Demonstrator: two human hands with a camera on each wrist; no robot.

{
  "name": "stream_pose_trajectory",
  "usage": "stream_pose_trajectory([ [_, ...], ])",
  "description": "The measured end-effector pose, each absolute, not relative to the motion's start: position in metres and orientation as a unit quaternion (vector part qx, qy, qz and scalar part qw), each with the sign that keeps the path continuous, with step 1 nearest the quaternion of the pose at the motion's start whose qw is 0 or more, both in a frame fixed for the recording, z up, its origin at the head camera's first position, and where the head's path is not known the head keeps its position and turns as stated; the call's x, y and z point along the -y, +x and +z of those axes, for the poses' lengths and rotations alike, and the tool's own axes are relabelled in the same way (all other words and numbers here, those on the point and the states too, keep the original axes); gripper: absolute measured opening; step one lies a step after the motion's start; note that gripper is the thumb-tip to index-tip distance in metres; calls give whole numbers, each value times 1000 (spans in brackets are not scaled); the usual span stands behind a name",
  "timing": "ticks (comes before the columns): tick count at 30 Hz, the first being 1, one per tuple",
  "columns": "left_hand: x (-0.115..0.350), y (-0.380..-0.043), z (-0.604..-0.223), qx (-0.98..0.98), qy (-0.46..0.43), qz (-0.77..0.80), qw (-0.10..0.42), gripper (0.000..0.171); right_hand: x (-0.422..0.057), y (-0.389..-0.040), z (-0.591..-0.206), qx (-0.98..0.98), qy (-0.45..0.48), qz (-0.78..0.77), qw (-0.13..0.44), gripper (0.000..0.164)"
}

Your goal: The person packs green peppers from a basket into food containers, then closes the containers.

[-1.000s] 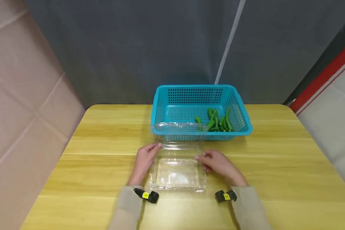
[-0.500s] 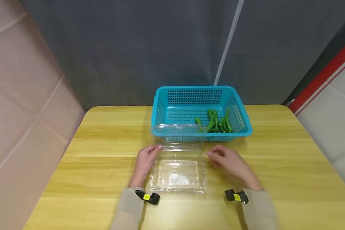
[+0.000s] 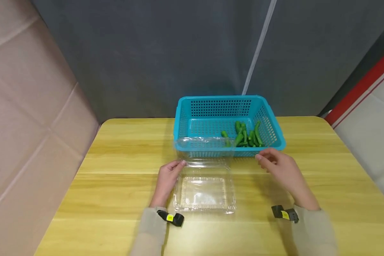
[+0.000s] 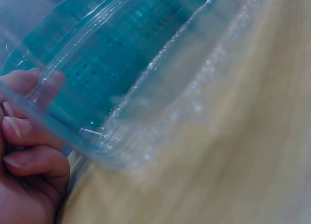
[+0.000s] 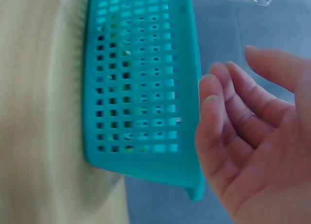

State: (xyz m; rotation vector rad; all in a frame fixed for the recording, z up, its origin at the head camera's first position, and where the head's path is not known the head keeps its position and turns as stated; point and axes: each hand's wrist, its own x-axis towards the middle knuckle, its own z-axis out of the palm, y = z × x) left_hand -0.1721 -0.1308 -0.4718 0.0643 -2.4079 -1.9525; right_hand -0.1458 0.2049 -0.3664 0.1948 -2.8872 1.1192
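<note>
Clear plastic box (image 3: 203, 192) pinched by one hand, green peppers (image 3: 240, 138) in a blue basket (image 3: 224, 98)

Wood makes up the table (image 3: 131, 153), which is yellow with round far corners. The box lies open on it, well in from the left edge and the right edge. Its bottom part is flat on the table, on the near side of the basket. Its lid (image 3: 204, 145) is tipped up and back toward the basket. From the head, the lid covers some of the basket's near wall, but I cannot tell if the two touch.

The left hand (image 3: 167, 177) has its grip on the box. Thumb and fingers pinch the left side, close to the fold where the lid joins on.

The right hand (image 3: 283, 170) is up near the basket's near right corner. Its grip is loose, with the fingers softly bent and a gap between thumb and fingers. I cannot tell if it touches the basket.

The basket sits by the table's far edge, a bit to the right, and is full of little holes. The peppers lie in a pile inside, by its near right corner, with one a little to the left of the rest.

Both arms have pale sleeves (image 3: 149, 227) and black bands (image 3: 179, 220) with yellow tags. Behind the far edge is a dark grey wall (image 3: 163, 53).
</note>
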Motion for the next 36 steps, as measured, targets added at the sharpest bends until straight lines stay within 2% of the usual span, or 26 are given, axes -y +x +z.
stream_pose_trajectory([
  [8, 130, -170, -472, 775, 18, -632, 17, 37, -201, -166, -338, 933, 58, 343, 96, 36],
  [11, 129, -170, -472, 775, 14, -632, 20, 37, -202, -177, -336, 937, 57, 330, 102, 37],
  [17, 128, -168, -465, 774, 22, -633, 3, 36, -207, -200, -342, 955, 60, 284, 57, 45],
  [24, 129, -156, -439, 778, 15, -628, -3, 33, -206, -225, -349, 977, 74, 190, -56, 55],
  [31, 135, -166, -462, 771, 27, -636, -8, 36, -200, -237, -354, 980, 60, 141, -123, 32],
  [36, 133, -169, -470, 776, 18, -631, 12, 37, -198, -244, -351, 983, 56, 120, -128, 33],
])
